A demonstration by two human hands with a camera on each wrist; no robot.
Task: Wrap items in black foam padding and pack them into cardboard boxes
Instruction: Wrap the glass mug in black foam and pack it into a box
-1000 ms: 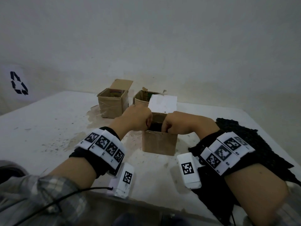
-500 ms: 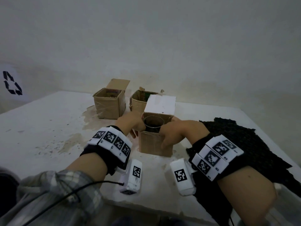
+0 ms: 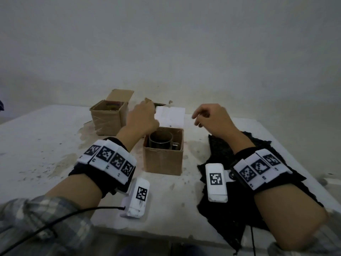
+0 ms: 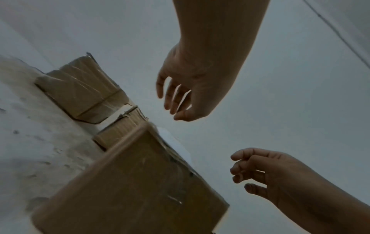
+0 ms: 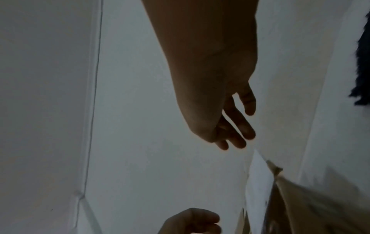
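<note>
Three cardboard boxes stand open: the nearest box (image 3: 163,159) already holds a mug (image 3: 162,141), its white flap up, while both the left hand (image 3: 143,119) and right hand (image 3: 212,118) hover above it, loosely curled and empty, and black foam (image 3: 230,200) waits just right of it

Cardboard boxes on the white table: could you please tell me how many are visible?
3: the near open brown cardboard box holding a mug, the far-left box, and another box mostly hidden behind the left hand.
</note>
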